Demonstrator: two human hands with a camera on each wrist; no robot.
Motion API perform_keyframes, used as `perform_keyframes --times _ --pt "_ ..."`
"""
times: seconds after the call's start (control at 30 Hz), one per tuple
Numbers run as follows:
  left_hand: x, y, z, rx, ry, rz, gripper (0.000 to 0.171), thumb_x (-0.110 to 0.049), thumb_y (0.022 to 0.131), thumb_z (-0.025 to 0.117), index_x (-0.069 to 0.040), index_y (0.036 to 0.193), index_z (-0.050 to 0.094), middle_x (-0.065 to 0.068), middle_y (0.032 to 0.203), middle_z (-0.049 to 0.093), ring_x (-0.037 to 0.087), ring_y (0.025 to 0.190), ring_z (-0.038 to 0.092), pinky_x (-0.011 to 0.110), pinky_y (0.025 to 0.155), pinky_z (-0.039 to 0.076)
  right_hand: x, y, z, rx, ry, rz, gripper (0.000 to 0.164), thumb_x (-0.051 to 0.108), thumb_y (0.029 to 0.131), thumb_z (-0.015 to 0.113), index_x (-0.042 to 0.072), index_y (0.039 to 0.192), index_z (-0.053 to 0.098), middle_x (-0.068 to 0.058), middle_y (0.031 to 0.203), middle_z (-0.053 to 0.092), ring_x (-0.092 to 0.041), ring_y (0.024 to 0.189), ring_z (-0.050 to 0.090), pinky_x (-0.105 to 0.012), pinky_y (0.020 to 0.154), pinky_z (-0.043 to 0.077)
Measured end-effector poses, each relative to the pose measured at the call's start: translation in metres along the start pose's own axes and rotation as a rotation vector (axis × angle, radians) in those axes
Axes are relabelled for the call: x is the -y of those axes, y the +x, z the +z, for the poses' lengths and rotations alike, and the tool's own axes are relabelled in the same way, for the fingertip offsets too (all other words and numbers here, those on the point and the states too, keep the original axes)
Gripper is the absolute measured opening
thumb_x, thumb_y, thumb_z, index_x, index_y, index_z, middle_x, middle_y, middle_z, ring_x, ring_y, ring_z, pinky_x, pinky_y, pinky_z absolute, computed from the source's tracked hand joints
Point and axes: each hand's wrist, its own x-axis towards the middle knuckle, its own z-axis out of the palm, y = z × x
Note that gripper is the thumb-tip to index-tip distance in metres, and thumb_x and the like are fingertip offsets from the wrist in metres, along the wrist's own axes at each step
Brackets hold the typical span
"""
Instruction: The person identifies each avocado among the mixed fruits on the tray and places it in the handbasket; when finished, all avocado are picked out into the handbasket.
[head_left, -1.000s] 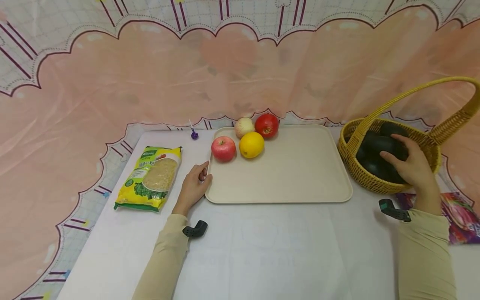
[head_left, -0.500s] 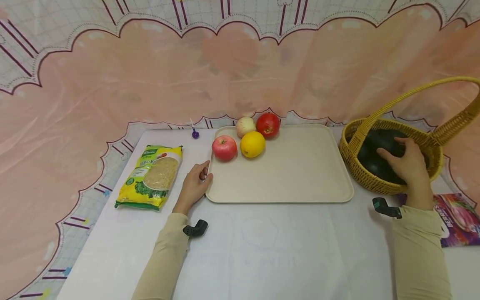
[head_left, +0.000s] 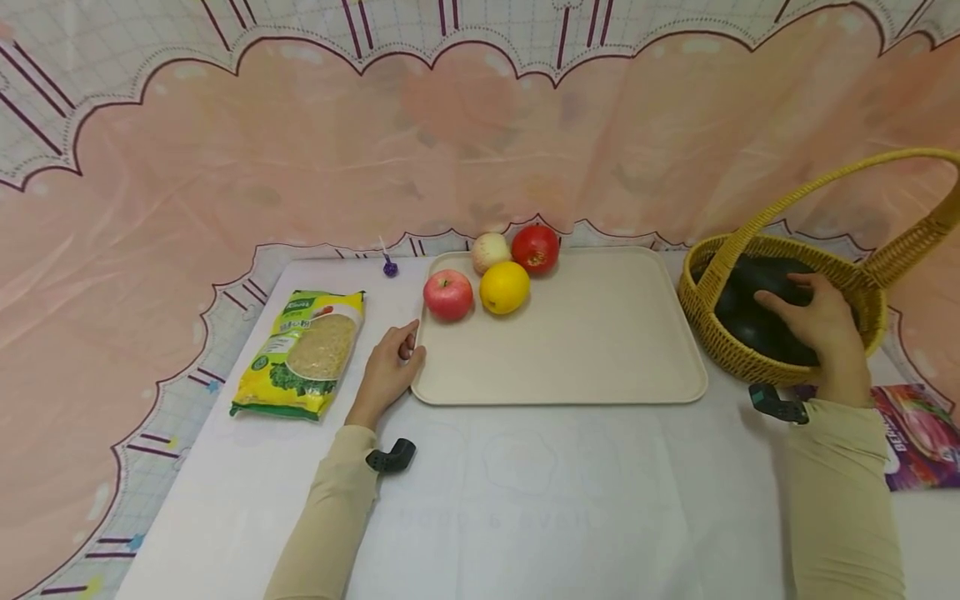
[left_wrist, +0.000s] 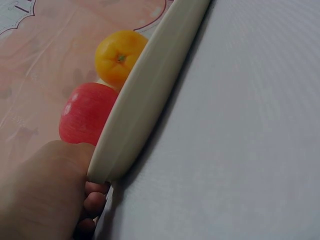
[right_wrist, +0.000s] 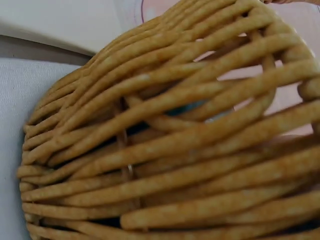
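Note:
At the tray's left end my left hand grips the rim of the beige tray; the left wrist view has its curled fingers below the rim. A red apple, a yellow orange-like fruit, a pale peach-like fruit and a red pomegranate sit in the tray's far left corner. My right hand reaches into the yellow wicker basket, thumb spread over large, dark, glossy rounded things. Its other fingertips are hidden, so I cannot tell whether it holds one.
A yellow-green Knorr bag lies left of the tray, with a small purple lollipop-like thing behind it. A purple printed packet lies by the right forearm. The basket's tall handle arches above it.
The right hand has shifted slightly left and sunk deeper into the basket, and the dark thing it held on top now sits lower among the others. The left hand stays at the tray.

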Motion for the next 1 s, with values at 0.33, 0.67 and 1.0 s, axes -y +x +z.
perform_keyframes --times 0.33,0.67,1.0 --pt "0.002 -0.001 -0.001 0.001 -0.001 -0.003 0.046 -0.017 0.090 0.058 -0.003 0.133 0.051 0.006 0.089 0.049 0.016 0.079 0.045 0.030 0.072 0.033 0.000 0.006 -0.006 0.054 -0.060 -0.054 0.089 0.058 0.090 0.045 -0.004 0.147 0.017 -0.040 0.146 0.015 -0.059 0.130 0.018 -0.068 0.102 0.020" --pt "0.001 0.001 0.000 0.010 -0.032 0.013 0.046 -0.016 0.091 0.058 -0.004 0.135 0.050 0.007 0.092 0.051 0.018 0.081 0.046 0.031 0.074 0.035 -0.005 0.010 -0.013 0.072 -0.123 -0.125 0.084 0.053 0.090 0.050 -0.006 0.144 0.025 -0.042 0.141 0.023 -0.060 0.125 0.024 -0.069 0.099 0.022" --pt "0.001 -0.001 -0.001 0.001 -0.019 0.011 0.046 -0.016 0.090 0.058 -0.003 0.134 0.051 0.007 0.091 0.050 0.018 0.080 0.046 0.030 0.073 0.034 -0.002 0.011 -0.015 0.056 -0.153 -0.200 0.078 0.047 0.090 0.054 -0.008 0.140 0.030 -0.044 0.133 0.031 -0.059 0.121 0.029 -0.068 0.097 0.024"
